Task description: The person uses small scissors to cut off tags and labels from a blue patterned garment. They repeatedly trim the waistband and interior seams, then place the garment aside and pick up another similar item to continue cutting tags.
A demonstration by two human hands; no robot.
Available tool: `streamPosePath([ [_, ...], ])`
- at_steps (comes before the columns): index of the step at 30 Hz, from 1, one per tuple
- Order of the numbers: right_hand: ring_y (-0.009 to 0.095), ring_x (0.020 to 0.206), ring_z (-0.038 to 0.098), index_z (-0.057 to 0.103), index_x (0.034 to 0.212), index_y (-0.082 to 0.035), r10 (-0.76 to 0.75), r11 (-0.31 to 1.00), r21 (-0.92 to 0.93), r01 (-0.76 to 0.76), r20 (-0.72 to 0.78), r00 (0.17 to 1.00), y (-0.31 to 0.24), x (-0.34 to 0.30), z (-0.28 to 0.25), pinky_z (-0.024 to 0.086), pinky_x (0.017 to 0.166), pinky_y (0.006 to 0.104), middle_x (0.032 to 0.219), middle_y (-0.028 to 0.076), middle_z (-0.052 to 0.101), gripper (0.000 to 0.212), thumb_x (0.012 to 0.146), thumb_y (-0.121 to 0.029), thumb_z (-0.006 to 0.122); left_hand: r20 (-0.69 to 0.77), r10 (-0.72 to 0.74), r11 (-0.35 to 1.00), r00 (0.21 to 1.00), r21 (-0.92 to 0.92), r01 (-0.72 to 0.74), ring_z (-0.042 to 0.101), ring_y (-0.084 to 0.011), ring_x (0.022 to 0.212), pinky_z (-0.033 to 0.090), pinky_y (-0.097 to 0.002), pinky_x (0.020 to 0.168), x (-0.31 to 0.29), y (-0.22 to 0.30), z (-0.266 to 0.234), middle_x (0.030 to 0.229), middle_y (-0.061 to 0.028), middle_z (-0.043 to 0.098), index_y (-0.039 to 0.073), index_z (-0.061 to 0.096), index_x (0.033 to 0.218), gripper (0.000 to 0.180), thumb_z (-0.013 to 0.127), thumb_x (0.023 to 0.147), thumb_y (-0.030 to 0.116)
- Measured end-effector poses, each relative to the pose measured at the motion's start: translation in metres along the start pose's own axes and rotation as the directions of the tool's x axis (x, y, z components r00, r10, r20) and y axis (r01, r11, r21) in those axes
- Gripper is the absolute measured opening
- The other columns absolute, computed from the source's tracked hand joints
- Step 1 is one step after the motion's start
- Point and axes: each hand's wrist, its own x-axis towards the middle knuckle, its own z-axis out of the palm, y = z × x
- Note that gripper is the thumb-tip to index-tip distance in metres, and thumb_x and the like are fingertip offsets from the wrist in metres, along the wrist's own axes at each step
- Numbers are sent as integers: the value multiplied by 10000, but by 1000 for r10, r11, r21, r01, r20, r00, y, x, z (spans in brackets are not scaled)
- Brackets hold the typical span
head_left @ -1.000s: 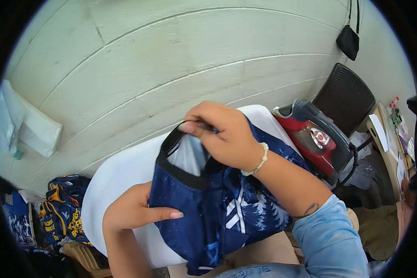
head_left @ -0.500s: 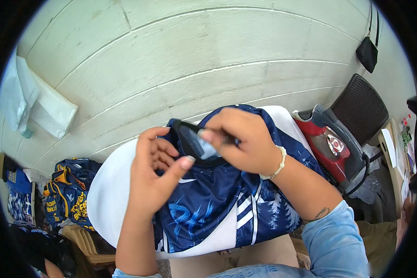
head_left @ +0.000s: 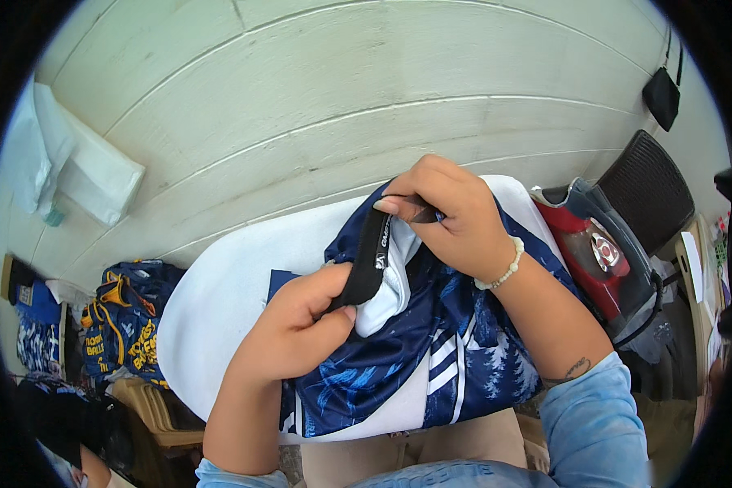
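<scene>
A navy jersey (head_left: 374, 366) with white stripes, pale trees and light-blue lettering is draped over a white padded board (head_left: 220, 293). Its black neckband (head_left: 368, 262) is pulled up taut between my hands, and the white inner side of the cloth shows beside it. At the band's lower end, my left hand (head_left: 297, 325) pinches it between thumb and fingers. My right hand (head_left: 451, 220), with a beaded bracelet at the wrist, grips the upper end. A small dark thing (head_left: 423, 213) shows inside the right fingers; its kind is mostly hidden.
A red and grey iron (head_left: 590, 244) stands right of the board, with a dark woven chair back (head_left: 647, 191) behind it. Folded navy and yellow garments (head_left: 126, 321) lie at left. White plastic sheeting (head_left: 89, 171) hangs by the pale block wall (head_left: 342, 106).
The neckband has been turned over and stretched straight, showing its inside. My right hand has risen to its upper end; my left hand has closed on the lower end.
</scene>
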Motion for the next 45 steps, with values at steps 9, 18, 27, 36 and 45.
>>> streamPosePath([
  [9, 167, 610, 551, 664, 838, -14, -1, 1000, 1, 1, 25, 1000, -1, -2, 1, 434, 551, 272, 740, 74, 577, 119, 784, -55, 762, -41, -44, 999, 998, -19, 43, 507, -105, 921, 402, -268, 835, 1, 3, 1, 991, -24, 577, -33, 562, 1160, 285, 517, 907, 91],
  [18, 257, 690, 610, 642, 874, -66, 34, 999, 36, -38, 109, 993, -6, -1, -5, 481, 602, 333, 765, 76, 587, 179, 768, -155, 755, -378, -18, 1000, 925, -11, 15, 475, -37, 714, 387, -188, 643, 7, 3, 9, 785, 48, 538, -3, 635, 1014, 194, 667, 927, 167],
  [27, 196, 788, 610, 635, 977, -47, 365, 926, -172, -337, 172, 915, 29, -12, -2, 489, 708, 291, 1014, 101, 557, 240, 778, -113, 753, -603, 329, 895, 727, -48, -444, 545, -167, 983, 406, -292, 897, 14, -9, -12, 1018, -96, 564, -43, 566, 990, 251, 553, 832, 152],
  [36, 174, 719, 589, 628, 919, 14, 658, 753, -203, -626, 187, 730, 31, -9, -5, 474, 679, 279, 744, 88, 614, 292, 818, -235, 742, -617, 228, 956, 753, -6, -295, 531, -170, 934, 387, -283, 885, 8, -3, -13, 1003, -123, 560, -34, 532, 926, 240, 546, 829, 185],
  [45, 94, 707, 535, 641, 930, 14, 604, 787, 73, -613, 114, 789, 24, -5, 2, 452, 665, 252, 762, 30, 613, 176, 870, -149, 670, -570, 325, 868, 755, 496, 0, 569, -198, 921, 434, -300, 823, 11, 0, -8, 1015, -109, 617, -11, 573, 947, 162, 669, 844, 68],
])
